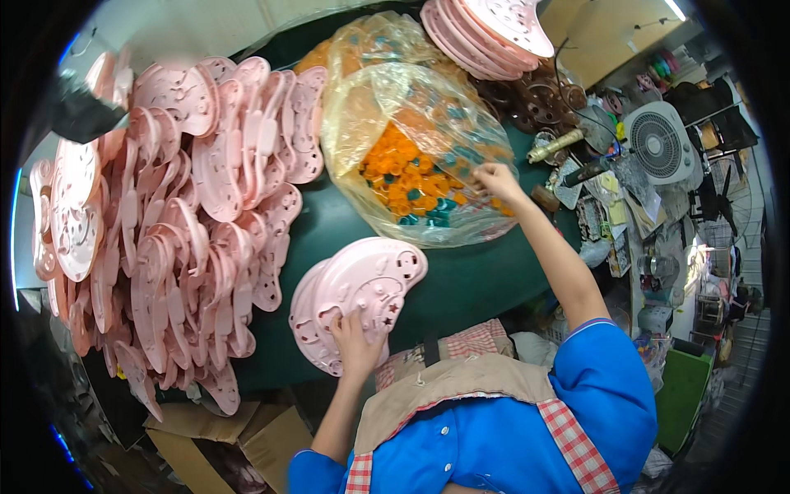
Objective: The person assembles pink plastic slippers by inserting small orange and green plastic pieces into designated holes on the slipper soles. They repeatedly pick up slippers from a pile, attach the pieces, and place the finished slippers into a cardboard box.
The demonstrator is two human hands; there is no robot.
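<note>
Two or so pale pink curved plastic shells (362, 276), with star-shaped and round cutouts, lie stacked near the table's front edge. My left hand (358, 342) rests on their near side, fingers bent at a cutout and thumb on the edge. Farther right, my right hand (496, 183) is at the side of a clear yellowish plastic bag (354, 156). Its fingers are curled together, and what they hold, if anything, is too small to tell. Inside the bag are many small orange plastic parts (395, 160) and teal ones (432, 216).
Tall piles of pink shells (222, 173) cover the left of the dark green table (469, 284). More pink shells (485, 37) are stacked at the back, beside brown parts (547, 95). A grey fan (656, 140) stands right among clutter. An open cardboard box (181, 453) sits below left.
</note>
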